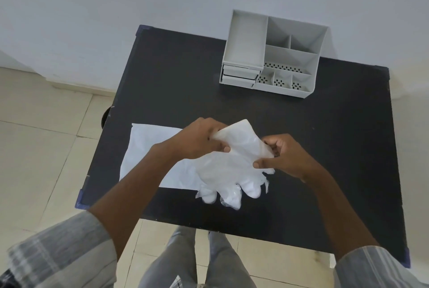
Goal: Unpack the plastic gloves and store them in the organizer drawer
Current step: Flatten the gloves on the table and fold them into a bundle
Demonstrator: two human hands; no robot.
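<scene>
A bundle of translucent white plastic gloves (pixel 232 167) is held above the middle of the black table (pixel 176 83). Its glove fingers hang down toward the table's near edge. My left hand (pixel 199 141) grips the cuff end at the upper left. My right hand (pixel 282 155) pinches the same end from the right. Flat on the table under my left forearm lies the white plastic wrapper (pixel 148 150). At the far right of the table stands the grey organizer (pixel 274 55). Its two small drawers (pixel 239 75) at the lower left look closed.
The organizer has several open compartments on top, some with perforated floors. It stands against the white wall. Beige floor tiles surround the table, and my grey-trousered legs show below its near edge.
</scene>
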